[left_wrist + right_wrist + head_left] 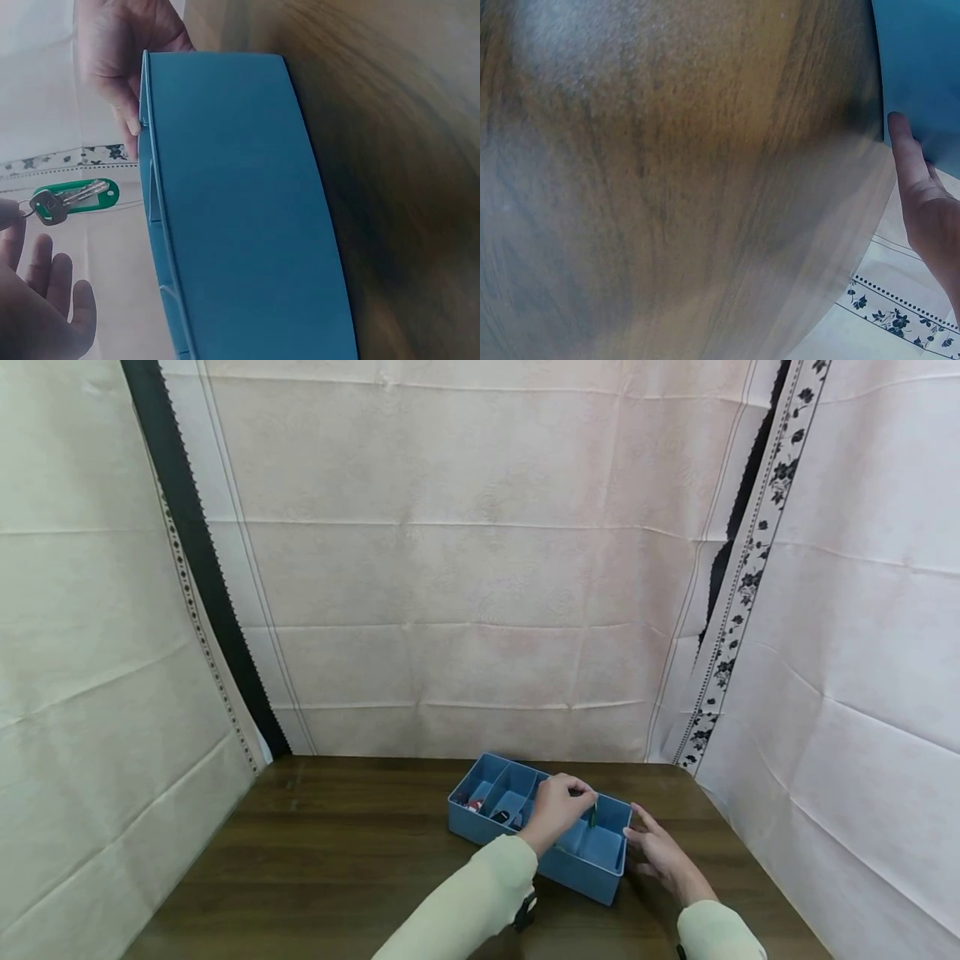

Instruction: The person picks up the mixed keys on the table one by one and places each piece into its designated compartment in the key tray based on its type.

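Observation:
A key [51, 208] with a green key tag [112, 193] hangs on a small ring from my left hand [557, 806], whose thumb and fingertips pinch the ring. In the head view the hand is above the blue divided box [581, 878], with the tag over the compartments toward its right end. Its other fingers are loosely spread in the left wrist view. At the box's right end, my right hand [663, 852] rests its extended fingers against the wall and rim; in the right wrist view a fingertip [897, 124] touches the wall.
Inside the box's left compartments lie a red-and-white item [474, 805] and a small black item [500, 817]. The box stands on a dark wooden table [337, 860]. Pale cloth [450, 568] hangs behind the table and on both sides.

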`<state>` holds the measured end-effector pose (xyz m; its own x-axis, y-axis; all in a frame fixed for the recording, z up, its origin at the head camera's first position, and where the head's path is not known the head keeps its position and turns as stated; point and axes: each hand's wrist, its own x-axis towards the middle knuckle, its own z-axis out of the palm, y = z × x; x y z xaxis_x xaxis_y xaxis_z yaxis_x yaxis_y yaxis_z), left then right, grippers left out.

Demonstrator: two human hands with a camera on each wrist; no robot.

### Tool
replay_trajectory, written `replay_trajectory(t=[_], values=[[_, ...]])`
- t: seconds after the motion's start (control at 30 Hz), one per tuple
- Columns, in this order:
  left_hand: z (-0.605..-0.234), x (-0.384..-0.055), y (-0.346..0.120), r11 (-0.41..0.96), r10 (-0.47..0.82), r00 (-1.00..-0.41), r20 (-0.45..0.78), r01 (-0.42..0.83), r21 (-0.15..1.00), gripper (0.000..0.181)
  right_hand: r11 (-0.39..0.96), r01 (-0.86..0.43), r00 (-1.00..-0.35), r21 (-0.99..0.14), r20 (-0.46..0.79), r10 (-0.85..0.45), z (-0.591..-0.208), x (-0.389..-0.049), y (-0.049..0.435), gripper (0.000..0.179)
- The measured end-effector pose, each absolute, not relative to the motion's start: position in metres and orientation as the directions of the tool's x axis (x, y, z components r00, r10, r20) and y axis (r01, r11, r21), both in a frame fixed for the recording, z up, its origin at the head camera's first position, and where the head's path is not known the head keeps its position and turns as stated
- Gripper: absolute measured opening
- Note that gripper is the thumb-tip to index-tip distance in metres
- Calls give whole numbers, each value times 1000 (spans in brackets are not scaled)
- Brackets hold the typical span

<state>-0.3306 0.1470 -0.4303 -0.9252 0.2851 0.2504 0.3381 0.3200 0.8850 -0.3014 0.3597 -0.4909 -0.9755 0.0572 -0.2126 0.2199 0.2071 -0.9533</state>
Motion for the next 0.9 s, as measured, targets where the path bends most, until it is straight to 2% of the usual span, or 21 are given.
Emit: replay_trajectory(t=[0.4, 0.6, 0.9], values=[[-442, -329, 169, 293, 235, -941, 244, 308, 905, 5, 186, 218, -976, -958, -211, 55, -489, -300, 354, 66], [-444, -327, 170, 307, 267, -937, 225, 304, 902, 6, 183, 213, -977, -960, -209, 46, -490, -302, 351, 66], [-441, -328, 164, 348, 306, -929, 206, 311, 884, 18, 147, 223, -975, -964, -219, 41, -489, -303, 351, 65]])
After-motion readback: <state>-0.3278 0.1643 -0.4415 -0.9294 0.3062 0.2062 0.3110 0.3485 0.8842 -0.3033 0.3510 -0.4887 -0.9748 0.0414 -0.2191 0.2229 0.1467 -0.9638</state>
